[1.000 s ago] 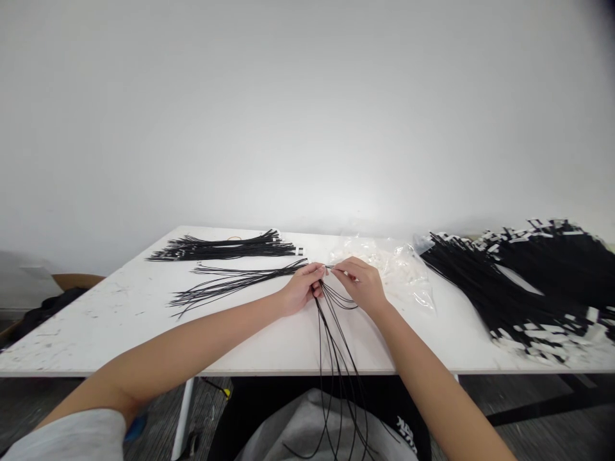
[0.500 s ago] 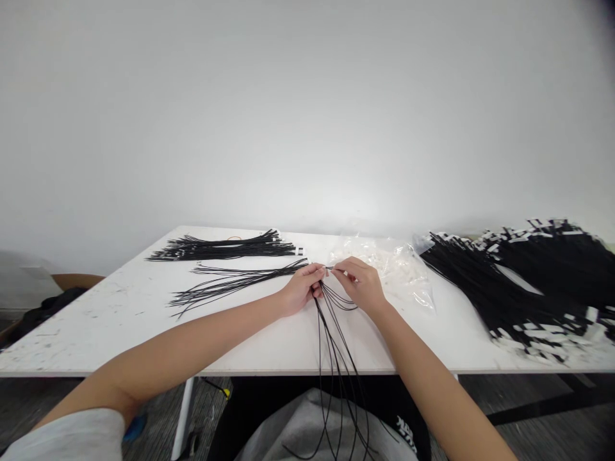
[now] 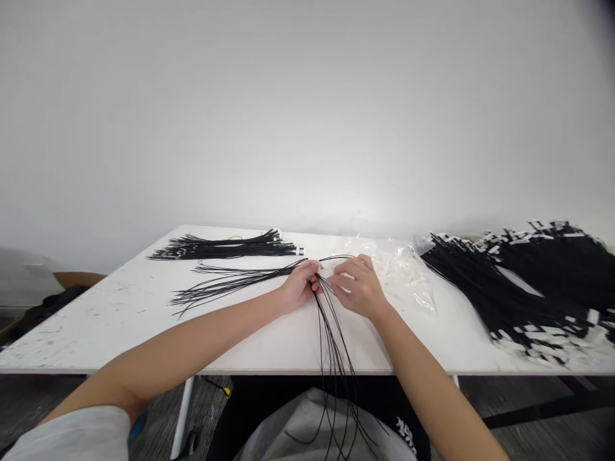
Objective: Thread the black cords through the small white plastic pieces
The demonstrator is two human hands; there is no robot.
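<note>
Two bare hands are working close together but not touching, over the near middle of a white table [image 3: 120, 326]. Left hand [image 3: 298, 289] is closing thumb and fingers on a bunch of thin black wires [image 3: 332, 339]; these are hanging down past the near table edge, their loose lower ends spreading over the grey shirt [image 3: 298, 426]. Right hand [image 3: 359, 287] is hovering just to the right, fingers curling near the upper part of the bunch; whether it is pinching a strand, cannot tell. One single wire [image 3: 336, 257] is arching from the left hand across to the top of the right. To the left, a looser spread of black wires [image 3: 235, 280] is lying with its right end running up to the left hand; beyond it, on the far side, a thicker black bundle [image 3: 225, 246] is resting, white pieces showing at its right end. A clear plastic bag [image 3: 408, 275] is lying behind and right of the right hand, pale contents blurring. Far right, a large black heap [image 3: 567, 269] is spreading, white ends fringing it.
</note>
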